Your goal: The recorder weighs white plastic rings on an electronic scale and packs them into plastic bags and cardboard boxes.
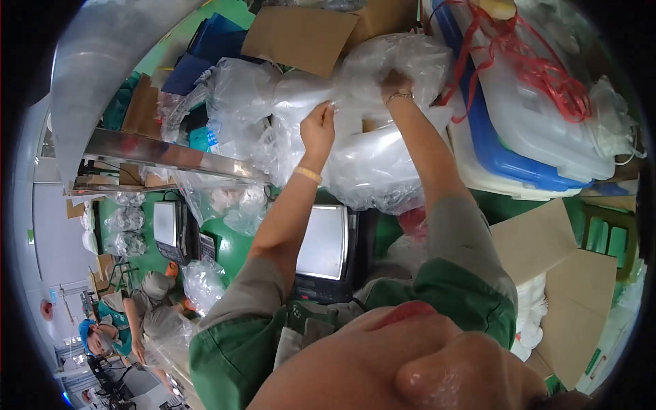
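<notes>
Clear bags (376, 164), several, around left hand (318, 130) and right hand (395, 84); two scales (322, 239).

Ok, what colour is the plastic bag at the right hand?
Translucent, whitish: the plastic bag at the right hand shows best in the head view.

1. A far bag (422, 56) is of clear plastic, puffed and wrinkled; it lies farthest from the person, toward the right.
2. A middle film (292, 104), also clear, is smoother and shines whitish; it lies left of the far bag.
3. A near bag (376, 169) is transparent, bulging, crumpled along its near edge. What carries them is covered.
</notes>
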Tool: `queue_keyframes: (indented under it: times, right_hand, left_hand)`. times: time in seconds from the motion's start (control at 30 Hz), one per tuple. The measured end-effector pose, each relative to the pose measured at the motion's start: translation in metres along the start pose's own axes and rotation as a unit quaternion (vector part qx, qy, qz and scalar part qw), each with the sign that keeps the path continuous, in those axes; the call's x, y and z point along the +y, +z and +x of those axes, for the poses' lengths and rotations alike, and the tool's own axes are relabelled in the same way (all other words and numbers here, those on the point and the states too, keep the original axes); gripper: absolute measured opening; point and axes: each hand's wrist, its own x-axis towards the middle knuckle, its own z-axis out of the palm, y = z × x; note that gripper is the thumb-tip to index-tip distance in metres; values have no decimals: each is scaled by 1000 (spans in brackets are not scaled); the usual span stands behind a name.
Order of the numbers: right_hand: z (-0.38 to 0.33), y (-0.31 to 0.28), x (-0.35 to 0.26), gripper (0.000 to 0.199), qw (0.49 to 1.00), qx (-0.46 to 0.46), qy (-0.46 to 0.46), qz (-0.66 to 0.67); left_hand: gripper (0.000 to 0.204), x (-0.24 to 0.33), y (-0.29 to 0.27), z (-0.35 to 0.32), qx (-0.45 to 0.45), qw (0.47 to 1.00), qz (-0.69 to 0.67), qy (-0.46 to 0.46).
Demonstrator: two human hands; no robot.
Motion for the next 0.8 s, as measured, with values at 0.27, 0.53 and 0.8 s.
queue_keyframes:
  times: [0.27,0.53,0.8]
  right_hand:
    - [-97,-28,7,58,926,59,-343,-143]
    - [-27,-21,-5,36,973,-85,-107,-188]
    - [-44,-19,19,36,973,-36,-219,68]
  left_hand:
    - [42,29,-7,56,-198,924,316,-77]
    - [13,74,-17,-4,-156,979,-128,-25]
    - [23,71,-80,-19,-79,958,-259,-100]
